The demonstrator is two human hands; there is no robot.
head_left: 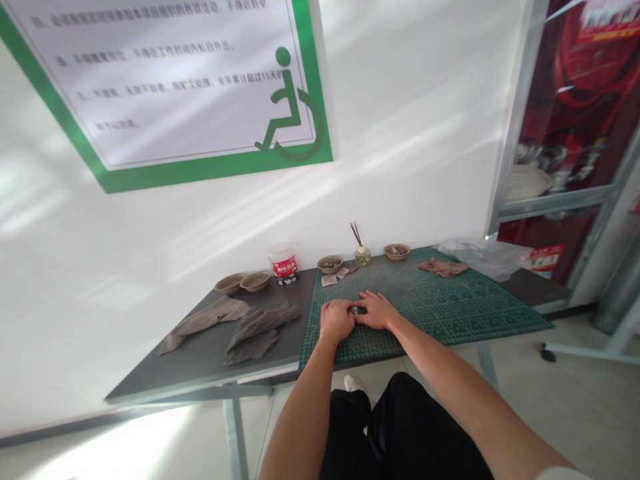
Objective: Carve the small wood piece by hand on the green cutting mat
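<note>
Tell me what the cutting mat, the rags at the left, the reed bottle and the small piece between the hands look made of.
Mat: probably plastic, dull, with a printed grid.
Rags: matte cloth, shown by soft folds and uneven edges.
Bottle: likely glass, see-through and glossy.
Small piece: greyish, too small and covered to tell.

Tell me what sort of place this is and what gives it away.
Probably a craft workspace in a workplace or public building: a gridded green cutting mat on the table, a notice bearing a wheelchair symbol, and what looks like a fire-hose cabinet.
</note>
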